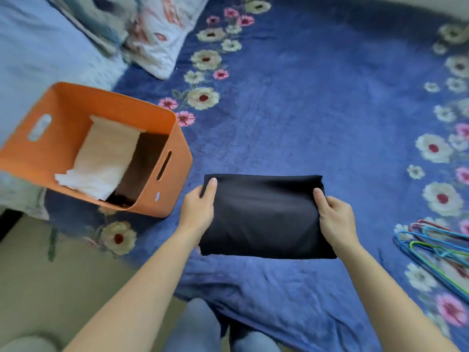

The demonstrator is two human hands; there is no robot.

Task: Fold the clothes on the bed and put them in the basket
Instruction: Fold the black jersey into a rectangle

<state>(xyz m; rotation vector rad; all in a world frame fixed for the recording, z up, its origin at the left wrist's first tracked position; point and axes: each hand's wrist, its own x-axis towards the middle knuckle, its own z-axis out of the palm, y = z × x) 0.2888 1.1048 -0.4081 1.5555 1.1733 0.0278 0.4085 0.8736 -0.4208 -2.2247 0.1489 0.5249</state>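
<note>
1. The folded black garment (266, 217) is over the near part of the blue flowered blanket (317, 110). Open blanket stretches beyond it, and the bed's near edge runs just below it.
2. The left hand (200, 209) pinches its left edge and the right hand (335, 217) its right edge, thumbs on top and fingers curled beneath.
3. Coloured hangers (436, 242) lie near the bed's right edge, well apart from the garment.
4. The orange basket (175, 194) stands just left of the garment. It holds a folded white cloth (101, 158) beside a dark item (144, 168).
5. A small pale sticker (157, 196) on the basket wall is too blurred to read.
</note>
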